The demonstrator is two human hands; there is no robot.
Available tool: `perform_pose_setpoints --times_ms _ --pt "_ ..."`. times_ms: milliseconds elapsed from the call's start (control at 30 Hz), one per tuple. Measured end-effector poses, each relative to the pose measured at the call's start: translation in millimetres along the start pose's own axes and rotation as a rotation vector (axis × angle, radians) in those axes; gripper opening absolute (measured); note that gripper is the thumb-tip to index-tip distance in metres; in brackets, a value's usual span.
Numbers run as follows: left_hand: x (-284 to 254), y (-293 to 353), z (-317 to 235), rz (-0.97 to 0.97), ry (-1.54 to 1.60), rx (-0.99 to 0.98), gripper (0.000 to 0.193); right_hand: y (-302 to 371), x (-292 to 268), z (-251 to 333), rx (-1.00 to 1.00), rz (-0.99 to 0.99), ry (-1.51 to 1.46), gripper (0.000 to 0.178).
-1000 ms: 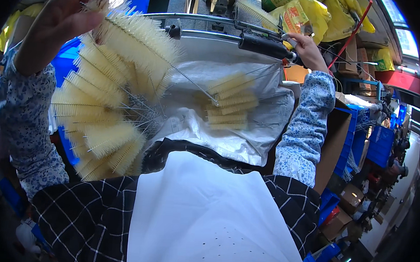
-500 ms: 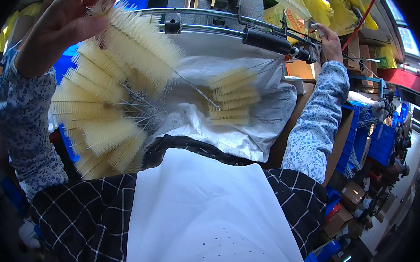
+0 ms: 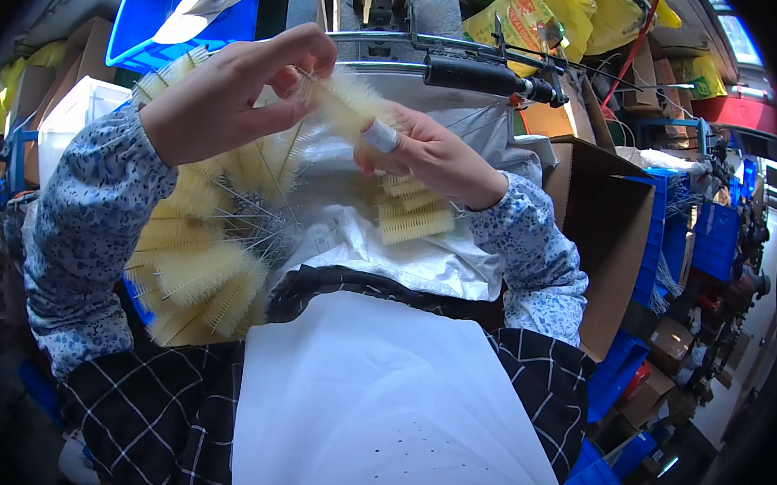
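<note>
A cream-bristled, twisted-wire brush [image 3: 349, 98], blurred by motion, is held between my two hands above the white sheet [image 3: 362, 241]. My left hand [image 3: 237, 92] pinches its left end between thumb and fingers. My right hand [image 3: 439, 160], with white tape round a digit, is closed at its other end; the fingertips are partly hidden. Below my left arm lies a fanned heap of similar brushes [image 3: 193, 274], their wire stems pointing inward. Smaller brushes [image 3: 414, 219] lie stacked on the sheet beneath my right hand.
Beyond my hands runs a machine with metal rods and a black cylinder [image 3: 472, 74]. A blue bin [image 3: 137, 31] holding a white item stands far left, a white box [image 3: 82, 122] nearer. On the right are an open cardboard box [image 3: 609, 249], yellow bags [image 3: 521, 22] and blue bins [image 3: 713, 238].
My right hand has come from the machine's right end to the middle. My left hand has moved right and lower. Both now meet at one brush; whether it is the earlier one I cannot tell.
</note>
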State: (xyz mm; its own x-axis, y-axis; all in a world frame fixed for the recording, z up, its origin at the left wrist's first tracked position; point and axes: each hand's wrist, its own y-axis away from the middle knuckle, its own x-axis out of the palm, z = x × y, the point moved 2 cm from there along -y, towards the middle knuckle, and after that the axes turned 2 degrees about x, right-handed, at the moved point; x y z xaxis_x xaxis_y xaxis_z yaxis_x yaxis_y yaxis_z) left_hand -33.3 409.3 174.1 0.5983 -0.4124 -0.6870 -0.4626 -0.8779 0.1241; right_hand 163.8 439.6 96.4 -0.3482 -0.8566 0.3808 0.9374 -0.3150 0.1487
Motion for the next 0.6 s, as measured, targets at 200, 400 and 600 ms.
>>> perform_pose_setpoints --times_ms 200,400,600 --pt "-24 20 75 0.047 -0.476 -0.299 0.067 -24 -153 0 -0.116 -0.999 1.844 0.029" --pt "-28 15 110 0.395 -0.489 -0.530 0.053 -41 -184 -13 0.096 -1.017 1.793 0.028" --pt "-31 11 102 0.412 -0.484 -0.536 0.050 -44 -186 -12 0.065 -1.017 1.768 0.026"
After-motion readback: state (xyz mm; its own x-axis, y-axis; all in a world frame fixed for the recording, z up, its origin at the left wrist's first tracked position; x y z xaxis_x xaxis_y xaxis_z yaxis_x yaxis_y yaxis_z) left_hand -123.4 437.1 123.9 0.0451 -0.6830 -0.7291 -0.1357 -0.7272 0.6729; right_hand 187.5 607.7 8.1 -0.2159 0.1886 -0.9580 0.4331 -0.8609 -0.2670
